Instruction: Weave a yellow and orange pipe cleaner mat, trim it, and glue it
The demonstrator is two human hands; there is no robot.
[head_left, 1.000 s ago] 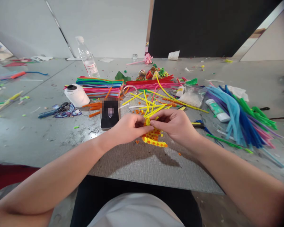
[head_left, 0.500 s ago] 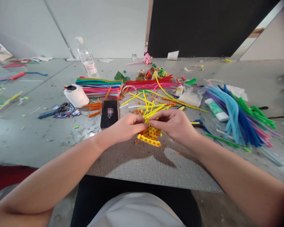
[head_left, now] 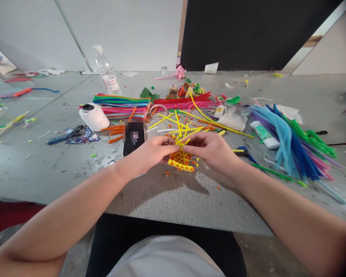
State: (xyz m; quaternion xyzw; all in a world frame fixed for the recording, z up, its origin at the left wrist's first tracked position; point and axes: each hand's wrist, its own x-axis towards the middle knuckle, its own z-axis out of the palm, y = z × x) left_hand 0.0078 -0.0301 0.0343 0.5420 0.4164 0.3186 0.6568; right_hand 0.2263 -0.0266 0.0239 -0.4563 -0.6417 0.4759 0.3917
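Observation:
Between my hands is a small woven piece of yellow and orange pipe cleaners, with a thick speckled rim along its near edge. My left hand pinches its upper left part between thumb and fingers. My right hand is closed on its upper right part, thumb and forefinger near a yellow strand. The fingertips of both hands nearly meet and hide some of the weave. Just beyond them, loose yellow pipe cleaners lie crossed on the table. A phone lies beside my left hand.
Pipe cleaner bundles lie behind and at right, a blue one among them. A white bottle-shaped object and a clear water bottle stand at left. A green-white tube and a plastic bag lie right.
The woven piece has tilted, its near rim now a little higher and closer to level. Both hands keep their pinch, with small finger shifts.

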